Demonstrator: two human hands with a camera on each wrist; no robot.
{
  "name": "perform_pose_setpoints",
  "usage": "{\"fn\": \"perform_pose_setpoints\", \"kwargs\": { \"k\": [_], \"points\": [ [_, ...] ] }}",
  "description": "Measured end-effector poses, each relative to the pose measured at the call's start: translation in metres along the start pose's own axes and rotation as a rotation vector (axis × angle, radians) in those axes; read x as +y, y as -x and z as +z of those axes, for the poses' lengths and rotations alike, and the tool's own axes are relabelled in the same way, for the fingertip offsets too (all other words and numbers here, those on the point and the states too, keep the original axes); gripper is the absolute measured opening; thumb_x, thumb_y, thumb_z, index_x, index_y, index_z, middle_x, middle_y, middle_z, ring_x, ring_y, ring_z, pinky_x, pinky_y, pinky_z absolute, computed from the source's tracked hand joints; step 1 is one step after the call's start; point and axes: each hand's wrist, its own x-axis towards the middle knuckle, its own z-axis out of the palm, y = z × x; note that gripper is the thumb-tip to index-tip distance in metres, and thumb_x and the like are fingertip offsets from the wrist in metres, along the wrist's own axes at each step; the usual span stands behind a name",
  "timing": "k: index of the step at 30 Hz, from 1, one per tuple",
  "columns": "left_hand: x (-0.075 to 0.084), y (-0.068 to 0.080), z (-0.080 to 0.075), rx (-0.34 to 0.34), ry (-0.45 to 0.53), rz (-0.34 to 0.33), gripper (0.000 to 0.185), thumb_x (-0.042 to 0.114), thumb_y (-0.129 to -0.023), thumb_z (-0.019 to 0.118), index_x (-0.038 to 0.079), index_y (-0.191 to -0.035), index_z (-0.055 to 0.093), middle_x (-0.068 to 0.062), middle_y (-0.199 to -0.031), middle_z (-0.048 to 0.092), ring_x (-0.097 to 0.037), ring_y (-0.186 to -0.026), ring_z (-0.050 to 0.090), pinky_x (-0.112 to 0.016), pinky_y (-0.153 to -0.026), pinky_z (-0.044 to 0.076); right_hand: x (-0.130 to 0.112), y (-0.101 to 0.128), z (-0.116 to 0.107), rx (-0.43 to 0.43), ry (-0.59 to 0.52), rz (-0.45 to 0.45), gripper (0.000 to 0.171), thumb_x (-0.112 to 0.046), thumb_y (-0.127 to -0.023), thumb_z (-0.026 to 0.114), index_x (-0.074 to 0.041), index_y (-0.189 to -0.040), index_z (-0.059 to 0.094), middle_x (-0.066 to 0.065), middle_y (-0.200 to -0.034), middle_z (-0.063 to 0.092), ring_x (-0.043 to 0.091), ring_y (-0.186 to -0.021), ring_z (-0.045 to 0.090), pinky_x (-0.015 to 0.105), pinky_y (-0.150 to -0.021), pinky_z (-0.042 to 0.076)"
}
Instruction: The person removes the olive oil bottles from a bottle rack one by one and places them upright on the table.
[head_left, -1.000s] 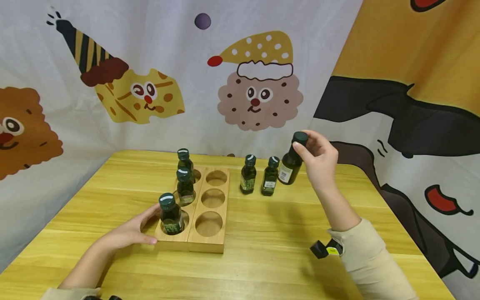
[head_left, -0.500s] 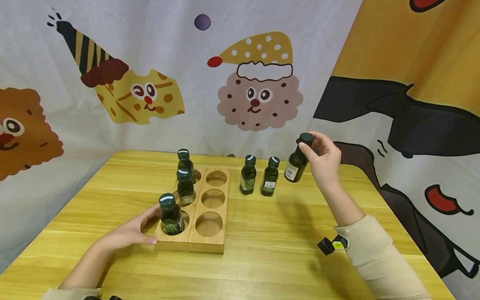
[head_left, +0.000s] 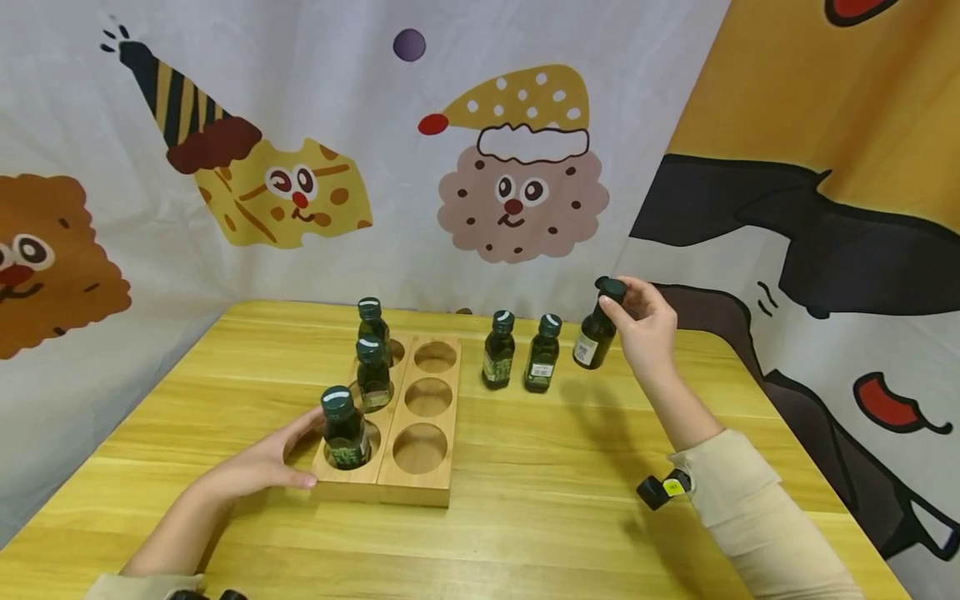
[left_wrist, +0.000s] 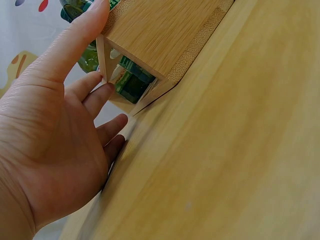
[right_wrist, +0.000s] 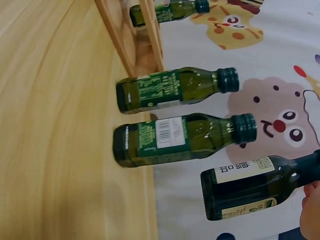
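My right hand (head_left: 649, 330) pinches a dark bottle (head_left: 592, 343) by its dark green cap and neck. The bottle hangs slightly tilted above the table, its pale label visible in the right wrist view. To its left stand two small green glass bottles, one with a barcode (right_wrist: 170, 134) and another (right_wrist: 159, 91) beyond it. My left hand (head_left: 258, 461) touches the front left corner of a wooden rack (head_left: 414, 493), thumb at the front and fingers along the side. Three green bottles (head_left: 346, 442) stand in the rack's left row of holes; the right row's three holes hold nothing.
A yellow wood-grain table (head_left: 540, 517) lies under everything. Behind it hangs a curtain (head_left: 397, 208) printed with cartoon figures. A black wrist strap device (head_left: 654, 492) sits at the right sleeve.
Over the last second, my right hand has moved the dark bottle slightly right, away from the two standing bottles, then a little lower. My left hand and the rack stay put.
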Motion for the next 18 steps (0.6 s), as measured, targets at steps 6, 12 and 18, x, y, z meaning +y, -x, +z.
{"fn": "perform_pose_setpoints", "kwargs": {
  "k": [6,12,18],
  "points": [
    [0.001,0.000,0.001,0.000,0.001,-0.004,0.097,0.013,-0.080,0.075,-0.009,-0.149,0.011,-0.038,-0.146,0.022,-0.058,-0.131,0.016,-0.073,-0.099,0.009,0.003,0.005,0.002,0.002,0.052,0.011,0.034,-0.008,-0.088,0.070,0.004,-0.118,0.061,0.009,-0.094,0.061,0.015,-0.087,0.055,0.019,-0.075,0.048],
    [0.003,0.000,0.001,0.002,-0.002,-0.016,0.097,0.014,-0.080,0.075,-0.009,-0.149,0.011,-0.038,-0.146,0.021,-0.057,-0.131,0.015,-0.072,-0.099,0.009,0.036,0.001,0.003,0.027,0.088,0.017,0.035,-0.016,-0.086,0.073,-0.004,-0.117,0.064,0.008,-0.095,0.063,0.013,-0.086,0.055,0.022,-0.075,0.047],
    [0.003,0.000,0.001,0.003,0.002,-0.013,0.097,0.014,-0.080,0.075,-0.009,-0.149,0.011,-0.037,-0.146,0.022,-0.057,-0.132,0.015,-0.072,-0.099,0.009,0.058,0.002,0.004,0.037,0.035,0.034,0.035,-0.016,-0.085,0.075,-0.002,-0.115,0.064,0.007,-0.092,0.063,0.014,-0.089,0.056,0.025,-0.078,0.047]
  ]
}}
